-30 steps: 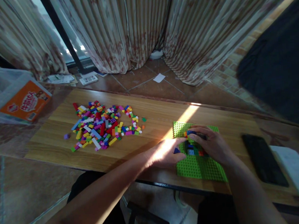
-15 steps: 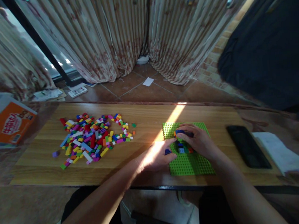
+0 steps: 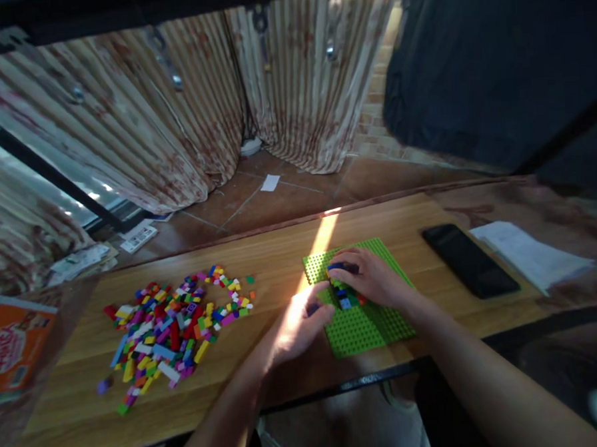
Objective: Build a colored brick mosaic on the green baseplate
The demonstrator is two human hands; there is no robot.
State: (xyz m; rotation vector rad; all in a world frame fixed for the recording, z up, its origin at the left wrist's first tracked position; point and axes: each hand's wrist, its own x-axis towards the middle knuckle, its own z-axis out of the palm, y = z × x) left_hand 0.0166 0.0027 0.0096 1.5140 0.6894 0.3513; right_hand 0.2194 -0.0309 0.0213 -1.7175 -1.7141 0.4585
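Observation:
A green studded baseplate lies on the wooden table near its front edge, with a small cluster of coloured bricks built on it. My right hand rests over the plate with its fingers curled, pinching a dark blue brick at the cluster's top. My left hand lies at the plate's left edge with curled fingers, and a small dark blue brick sits at its fingertips. A loose pile of many coloured bricks is spread on the table's left part.
A black phone lies flat to the right of the plate, with a white paper pad beyond it. An orange printed box sits at the far left. Striped curtains hang behind the table over a tiled floor.
The camera has tilted up and swung, so everything sits lower and rotated in view. Both hands stay at the baseplate in much the same grips.

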